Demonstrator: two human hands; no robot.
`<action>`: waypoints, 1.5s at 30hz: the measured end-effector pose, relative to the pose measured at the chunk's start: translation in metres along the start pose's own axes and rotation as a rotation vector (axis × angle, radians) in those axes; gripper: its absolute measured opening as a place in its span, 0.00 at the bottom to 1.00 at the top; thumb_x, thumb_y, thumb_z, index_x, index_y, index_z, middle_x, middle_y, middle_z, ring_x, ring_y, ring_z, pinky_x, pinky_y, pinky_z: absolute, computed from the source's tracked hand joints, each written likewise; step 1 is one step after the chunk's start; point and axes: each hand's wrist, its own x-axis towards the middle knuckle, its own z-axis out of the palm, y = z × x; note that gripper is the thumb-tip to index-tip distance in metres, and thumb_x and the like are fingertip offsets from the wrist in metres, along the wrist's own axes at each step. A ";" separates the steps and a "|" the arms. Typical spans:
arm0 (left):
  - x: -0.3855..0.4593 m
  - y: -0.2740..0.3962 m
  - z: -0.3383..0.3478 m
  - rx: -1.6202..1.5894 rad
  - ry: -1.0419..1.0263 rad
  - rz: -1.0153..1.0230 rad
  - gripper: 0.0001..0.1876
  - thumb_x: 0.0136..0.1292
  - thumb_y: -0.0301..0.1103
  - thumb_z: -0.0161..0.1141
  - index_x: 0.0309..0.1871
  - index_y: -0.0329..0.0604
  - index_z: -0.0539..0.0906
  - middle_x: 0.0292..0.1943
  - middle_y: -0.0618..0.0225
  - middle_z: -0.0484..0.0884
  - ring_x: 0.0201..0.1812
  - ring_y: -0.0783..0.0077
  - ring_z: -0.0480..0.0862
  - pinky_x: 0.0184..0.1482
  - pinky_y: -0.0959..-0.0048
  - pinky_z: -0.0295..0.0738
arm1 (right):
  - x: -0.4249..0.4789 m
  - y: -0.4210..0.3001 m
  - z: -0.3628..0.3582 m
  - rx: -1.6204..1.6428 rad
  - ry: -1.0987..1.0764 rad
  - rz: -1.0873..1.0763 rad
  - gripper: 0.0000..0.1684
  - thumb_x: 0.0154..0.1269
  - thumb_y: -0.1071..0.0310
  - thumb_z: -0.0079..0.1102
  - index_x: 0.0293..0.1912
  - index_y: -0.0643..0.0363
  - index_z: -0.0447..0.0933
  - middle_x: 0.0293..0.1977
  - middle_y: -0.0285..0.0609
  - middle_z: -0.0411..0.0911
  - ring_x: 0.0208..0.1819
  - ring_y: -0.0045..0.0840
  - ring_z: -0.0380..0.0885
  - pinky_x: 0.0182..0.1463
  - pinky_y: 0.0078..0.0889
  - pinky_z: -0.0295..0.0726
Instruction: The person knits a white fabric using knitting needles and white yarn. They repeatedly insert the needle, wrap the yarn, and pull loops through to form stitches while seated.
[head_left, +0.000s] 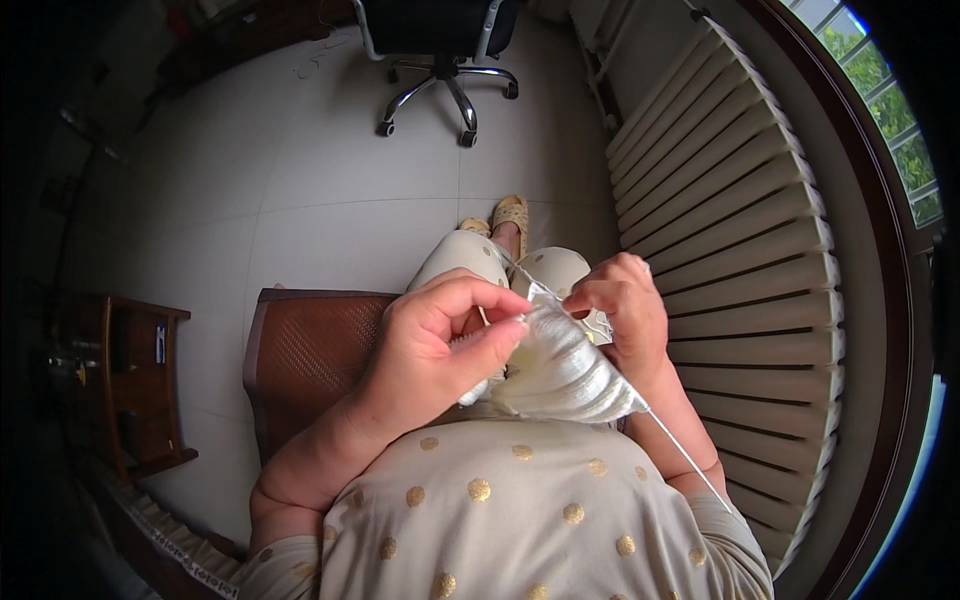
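A piece of white ribbed knitting (574, 375) hangs between my hands, above my lap. A thin metal knitting needle (688, 455) comes out of its lower right corner and slants down to my right sleeve. My left hand (450, 330) pinches the knitting's upper left edge between thumb and index finger, with more of the white knitting partly hidden beneath it. Close to the upper right edge, my right hand (626, 311) has curled fingers on the work; its exact grip is partly hidden. White yarn (531, 276) runs up from the work toward my knees.
A brown woven seat mat (315, 360) lies beside my left thigh. A ribbed radiator (739, 300) stands close on the right, below a window. Ahead is a wheeled office chair (444, 67). A small wooden stand (146, 382) is at the far left.
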 end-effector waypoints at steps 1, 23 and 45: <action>0.000 -0.002 0.000 -0.056 0.046 0.022 0.08 0.62 0.19 0.61 0.45 0.32 0.81 0.34 0.76 0.78 0.32 0.90 0.75 0.35 0.88 0.71 | 0.001 0.001 -0.001 -0.007 0.023 -0.003 0.16 0.40 0.64 0.69 0.34 0.52 0.80 0.26 0.31 0.74 0.28 0.25 0.70 0.34 0.29 0.65; 0.000 0.005 -0.011 -0.377 -0.007 -0.306 0.08 0.63 0.22 0.61 0.45 0.34 0.82 0.37 0.68 0.84 0.39 0.82 0.82 0.46 0.80 0.78 | 0.003 0.001 -0.012 0.402 -0.238 0.285 0.16 0.41 0.71 0.73 0.36 0.56 0.86 0.29 0.31 0.71 0.33 0.22 0.71 0.36 0.21 0.71; -0.001 -0.017 -0.009 -0.487 0.052 -0.339 0.10 0.68 0.34 0.60 0.43 0.35 0.83 0.37 0.72 0.83 0.40 0.84 0.79 0.45 0.82 0.75 | 0.037 -0.001 -0.008 0.015 -0.229 -0.182 0.24 0.47 0.56 0.63 0.43 0.58 0.82 0.29 0.36 0.72 0.33 0.31 0.71 0.39 0.32 0.67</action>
